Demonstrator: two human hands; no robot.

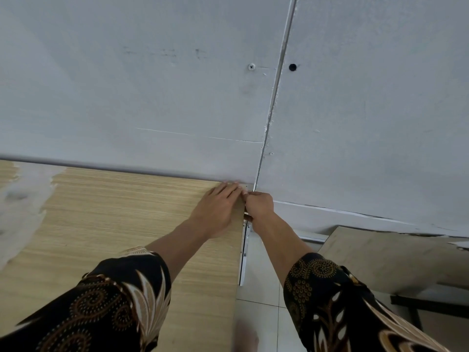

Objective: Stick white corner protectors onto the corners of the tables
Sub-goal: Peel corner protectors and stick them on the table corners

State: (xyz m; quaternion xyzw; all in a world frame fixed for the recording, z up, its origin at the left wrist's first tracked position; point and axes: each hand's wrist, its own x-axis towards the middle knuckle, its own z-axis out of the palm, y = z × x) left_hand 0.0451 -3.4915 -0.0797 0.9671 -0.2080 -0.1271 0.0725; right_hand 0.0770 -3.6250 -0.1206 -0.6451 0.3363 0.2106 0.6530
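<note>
While the left hand (218,209) lies flat, fingers together, on the pale wood-grain table (127,212), the right hand (258,204) pinches a small, mostly hidden white corner protector (248,186).

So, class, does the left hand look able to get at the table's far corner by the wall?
Probably yes: the left hand lies flat on the table, fingertips at the corner; the right hand beside it crowds but doesn't block.

left hand (218,212): flat on table (127,212), fingers straight, tips at far corner
right hand (258,204): fingers curled, touching left fingertips, grip hidden
wall (152,97): just beyond fingertips
</note>
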